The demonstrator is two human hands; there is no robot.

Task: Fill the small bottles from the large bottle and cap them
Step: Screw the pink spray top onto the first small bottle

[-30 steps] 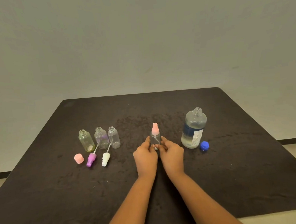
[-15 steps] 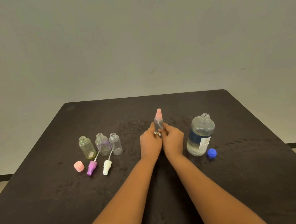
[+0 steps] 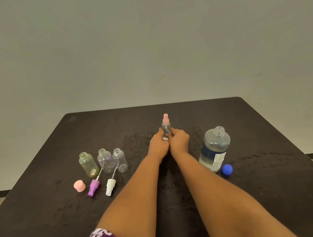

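Two hands meet around the pink-capped spray bottle (image 3: 166,126): the left hand (image 3: 158,146) and right hand (image 3: 178,143) hold its lower body between their fingertips, thumbs and fingers curled in against it. Its base is hidden by the fingers, so I cannot tell whether it stands on the table (image 3: 264,129) or hangs just above it.

Over the last second this bottle has travelled toward 12 o'clock. It was level with the large bottle (image 3: 215,148) and now sits farther out than it, with both forearms stretched long and nearly parallel across the dark top. My reading is that a finished, capped bottle is being parked out of the way. The liquid level inside it is too small to make out.

That leaves plenty to do. At 9 o'clock from the hands, three small bottles stand open and look empty: a yellowish bottle (image 3: 88,164), a purple-tinted bottle (image 3: 106,161) and a clear bottle (image 3: 120,160), close together in a row. Nearer the person lie their tops, a pink cap (image 3: 79,186), a purple sprayer (image 3: 93,187) and a white sprayer (image 3: 110,186). At 4 o'clock from the hands the large bottle stands uncapped, part full, with its blue cap (image 3: 227,169) just beside its base.
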